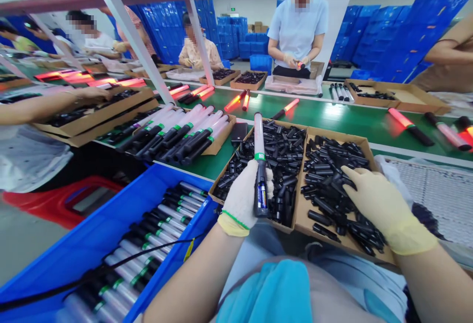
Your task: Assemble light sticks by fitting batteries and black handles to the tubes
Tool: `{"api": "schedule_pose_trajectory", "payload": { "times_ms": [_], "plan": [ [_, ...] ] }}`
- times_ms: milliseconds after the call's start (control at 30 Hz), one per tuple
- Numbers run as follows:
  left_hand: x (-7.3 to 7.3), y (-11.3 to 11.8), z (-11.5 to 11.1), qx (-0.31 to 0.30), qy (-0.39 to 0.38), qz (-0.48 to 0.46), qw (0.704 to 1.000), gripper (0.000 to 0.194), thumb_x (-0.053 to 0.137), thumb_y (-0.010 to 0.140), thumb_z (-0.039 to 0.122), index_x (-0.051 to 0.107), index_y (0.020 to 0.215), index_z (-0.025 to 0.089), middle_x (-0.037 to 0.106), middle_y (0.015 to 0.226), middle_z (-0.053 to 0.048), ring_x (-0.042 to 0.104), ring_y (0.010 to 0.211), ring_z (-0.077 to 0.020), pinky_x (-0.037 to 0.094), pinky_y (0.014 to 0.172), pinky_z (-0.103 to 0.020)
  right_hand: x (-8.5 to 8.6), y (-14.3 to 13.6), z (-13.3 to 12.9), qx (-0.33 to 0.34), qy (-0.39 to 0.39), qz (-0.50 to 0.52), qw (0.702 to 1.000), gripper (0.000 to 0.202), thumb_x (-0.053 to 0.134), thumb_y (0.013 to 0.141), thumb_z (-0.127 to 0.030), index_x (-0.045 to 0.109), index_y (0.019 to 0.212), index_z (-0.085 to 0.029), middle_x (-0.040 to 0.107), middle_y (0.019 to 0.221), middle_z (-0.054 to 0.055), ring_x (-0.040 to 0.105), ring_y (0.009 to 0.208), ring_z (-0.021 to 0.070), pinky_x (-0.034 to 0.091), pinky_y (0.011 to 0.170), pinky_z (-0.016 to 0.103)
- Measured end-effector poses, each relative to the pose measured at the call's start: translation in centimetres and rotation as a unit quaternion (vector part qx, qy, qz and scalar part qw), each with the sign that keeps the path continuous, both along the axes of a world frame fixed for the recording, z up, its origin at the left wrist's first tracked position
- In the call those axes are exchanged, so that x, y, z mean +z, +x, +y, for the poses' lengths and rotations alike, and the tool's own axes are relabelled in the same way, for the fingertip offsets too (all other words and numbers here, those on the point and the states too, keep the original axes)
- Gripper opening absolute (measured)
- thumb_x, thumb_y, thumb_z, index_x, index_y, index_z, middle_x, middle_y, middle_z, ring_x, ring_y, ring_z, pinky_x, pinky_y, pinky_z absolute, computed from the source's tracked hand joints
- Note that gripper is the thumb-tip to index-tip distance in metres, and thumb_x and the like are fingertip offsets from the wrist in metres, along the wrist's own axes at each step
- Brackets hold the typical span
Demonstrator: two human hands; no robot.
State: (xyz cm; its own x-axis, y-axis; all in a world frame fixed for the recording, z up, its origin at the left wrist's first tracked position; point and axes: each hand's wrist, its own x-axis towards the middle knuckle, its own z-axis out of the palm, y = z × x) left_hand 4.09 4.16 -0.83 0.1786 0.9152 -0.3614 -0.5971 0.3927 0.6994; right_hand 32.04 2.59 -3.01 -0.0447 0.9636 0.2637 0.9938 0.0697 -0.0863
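Note:
My left hand [242,192], in a white knit glove over a yellowish one, is wrapped around the black handle of a light baton [260,138]. The baton stands tilted with its translucent tube pointing away and a green band below it. Batteries [262,196] show in an opening in the handle near my wrist. My right hand [377,202], in a yellowish glove, reaches over the right cardboard box [382,256] of small black plastic parts [325,165]. Its visible fingers are apart, with the tips at the parts. Another cardboard box [301,138] of black parts lies beneath the baton.
A blue bin [35,283] on my left holds rows of batons, crossed by a black cable [148,250]. More batons [185,133] are piled on the green conveyor belt [325,111], where several glow red. Co-workers sit and stand around; a co-worker's arm [44,108] reaches in at left.

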Motion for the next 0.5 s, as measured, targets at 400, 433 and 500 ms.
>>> {"api": "schedule_pose_trajectory", "payload": {
  "times_ms": [400,433,500],
  "plan": [
    [0.1,-0.1,-0.6,-0.031,0.007,-0.027,0.999,0.035,0.051,0.093,0.044,0.063,0.088,0.012,0.063,0.066,-0.004,0.056,0.047,-0.0092,0.047,0.043,-0.018,0.3,-11.4,7.5,0.232,-0.175,-0.191,0.937,0.02,0.062,0.092,-0.033,0.066,0.09,-0.013,0.067,0.095,0.005,0.063,0.093,0.0183,0.05,0.087,0.04],
    [0.0,-0.2,-0.6,-0.027,0.009,-0.029,0.999,0.035,0.052,0.093,0.044,0.063,0.087,0.012,0.063,0.066,-0.004,0.056,0.047,-0.0091,0.047,0.043,-0.018,0.2,-11.3,7.6,0.243,-0.177,-0.196,0.933,0.02,0.062,0.092,-0.033,0.065,0.091,-0.013,0.067,0.097,0.005,0.063,0.094,0.0184,0.05,0.088,0.04],
    [-0.2,-0.5,-0.5,-0.03,0.001,-0.029,0.999,0.035,0.052,0.093,0.045,0.063,0.087,0.012,0.063,0.065,-0.004,0.056,0.047,-0.0094,0.047,0.043,-0.018,0.0,-10.9,7.8,0.263,-0.171,-0.194,0.93,0.019,0.063,0.091,-0.032,0.065,0.091,-0.014,0.066,0.097,0.005,0.062,0.095,0.019,0.05,0.088,0.04]
  ]
}}
